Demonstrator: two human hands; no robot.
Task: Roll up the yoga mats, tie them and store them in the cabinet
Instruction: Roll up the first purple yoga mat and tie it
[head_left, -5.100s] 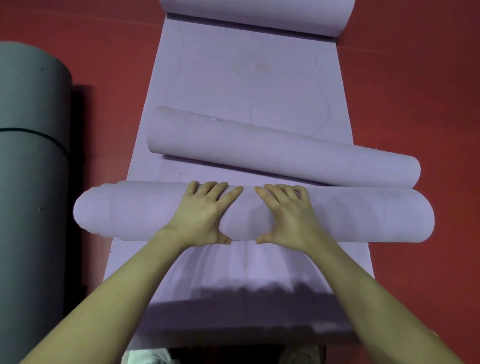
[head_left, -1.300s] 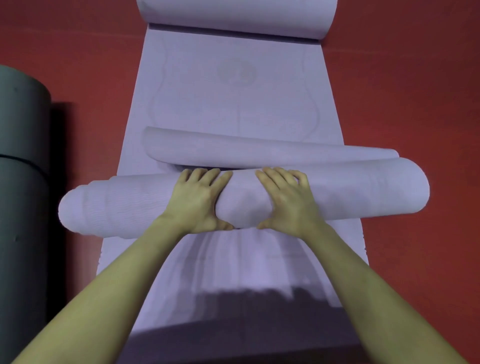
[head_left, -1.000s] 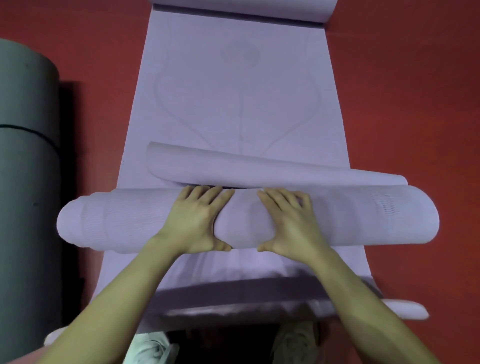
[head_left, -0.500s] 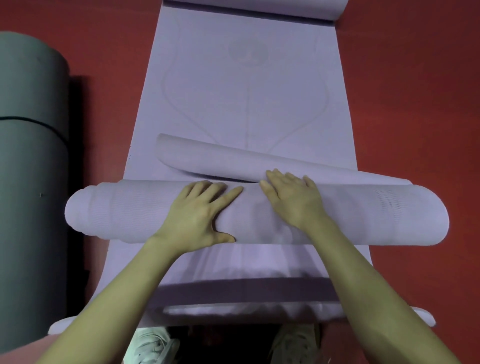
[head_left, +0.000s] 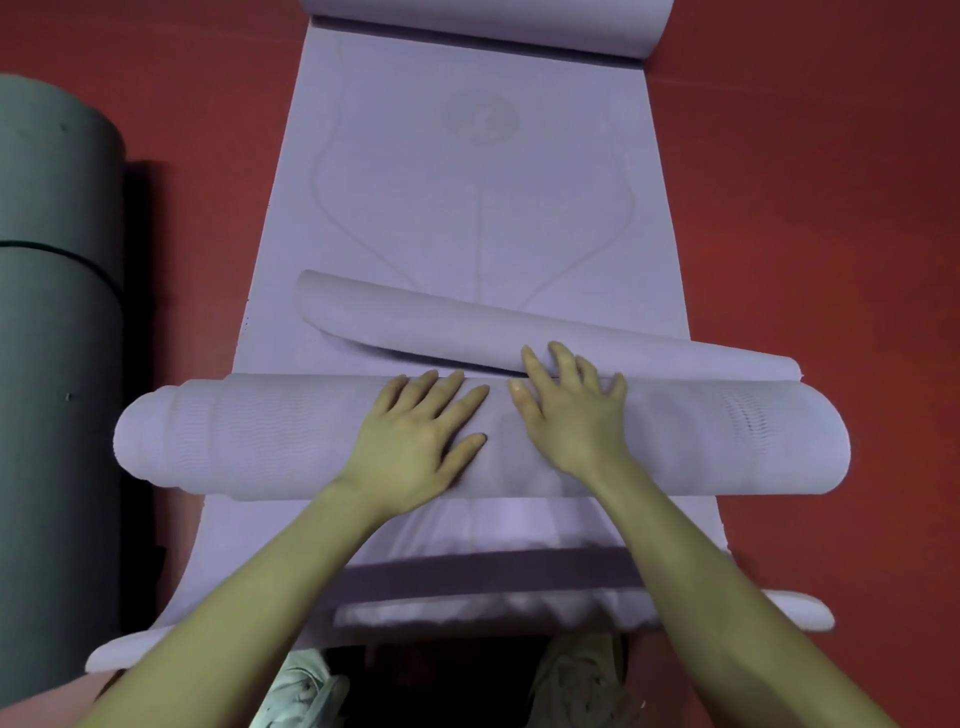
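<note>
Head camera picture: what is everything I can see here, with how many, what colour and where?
Lilac yoga mat: one, pale purple, lying lengthwise on the floor, centre, its far end curled at the top edge.
Thick lilac roll: one, pale purple, lying across the mat under both hands.
Thin curled flap: one, pale purple, just beyond the thick roll, slanting right.
Grey rolled mat: one, dark grey, along the left edge, a dark band around it.
Floor: red, all around.
Shoes: two, whitish, bottom edge.
Left hand: one, fingers straight, flat on the thick roll.
Right hand: one, on the roll, fingers reaching onto the flap.
</note>
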